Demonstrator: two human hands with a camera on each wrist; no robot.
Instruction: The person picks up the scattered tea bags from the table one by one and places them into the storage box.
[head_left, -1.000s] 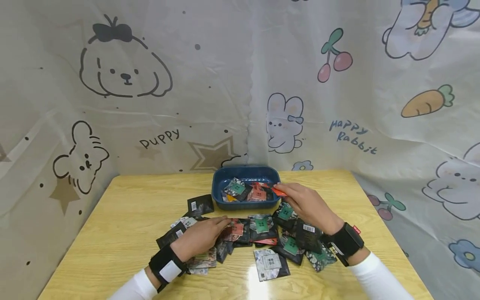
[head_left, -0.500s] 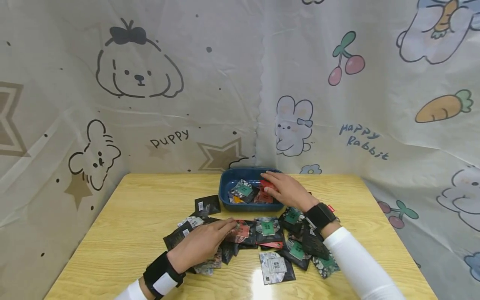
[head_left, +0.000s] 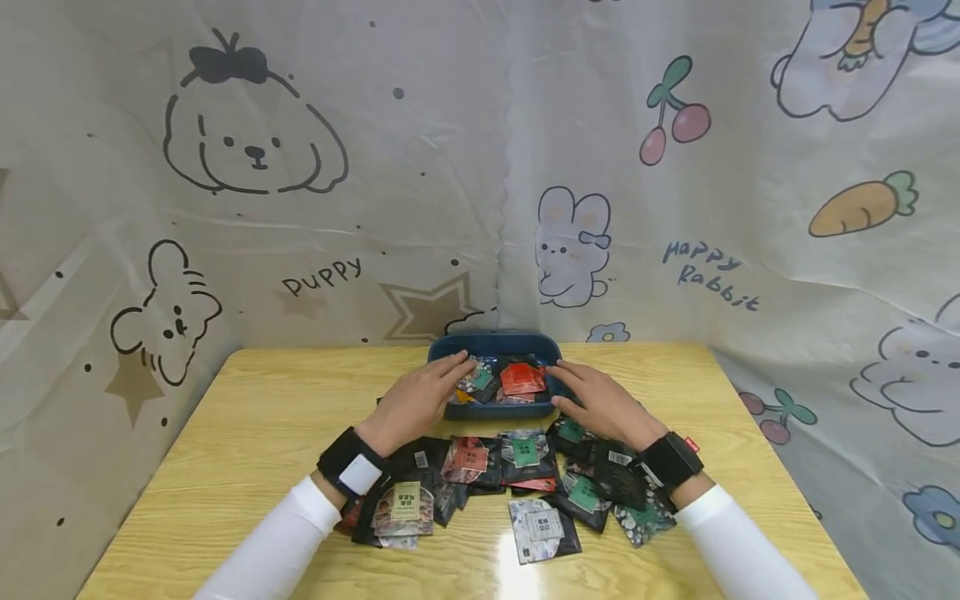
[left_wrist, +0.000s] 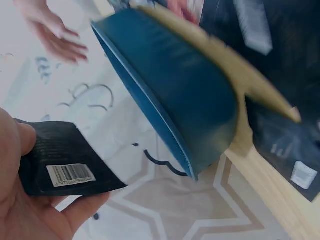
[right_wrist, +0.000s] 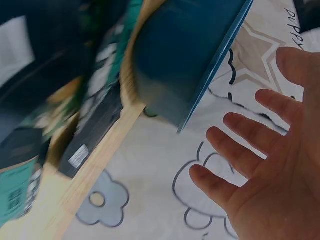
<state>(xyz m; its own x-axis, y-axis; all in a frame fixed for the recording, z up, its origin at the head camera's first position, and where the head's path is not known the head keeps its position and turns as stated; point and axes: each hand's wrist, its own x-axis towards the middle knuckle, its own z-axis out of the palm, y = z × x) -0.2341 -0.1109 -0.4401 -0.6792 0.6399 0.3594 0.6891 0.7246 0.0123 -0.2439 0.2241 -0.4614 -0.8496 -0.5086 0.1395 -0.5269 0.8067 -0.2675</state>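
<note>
My left hand point(head_left: 415, 405) is over the left end of the blue box point(head_left: 501, 412). In the left wrist view, its thumb and fingers pinch a flat black packet point(left_wrist: 65, 160) with a white barcode label facing the camera. At the box's right end is my right hand point(head_left: 606, 405), fingers spread and holding nothing, as the right wrist view point(right_wrist: 265, 165) confirms. Inside the box lie several packets, among them a red packet point(head_left: 522, 379) on top and a floral one with a green label point(head_left: 480, 380).
Several more packets are spread on the wooden table point(head_left: 247, 467) in front of the box. A packet with a cream label point(head_left: 405, 502) tops the left pile, and a grey-white packet point(head_left: 542, 527) lies nearest the front. A printed cloth point(head_left: 420, 167) hangs behind.
My right hand has released a red packet into the box and drawn back to its right end. My left hand has risen from the pile to the box's left end with a black packet.
</note>
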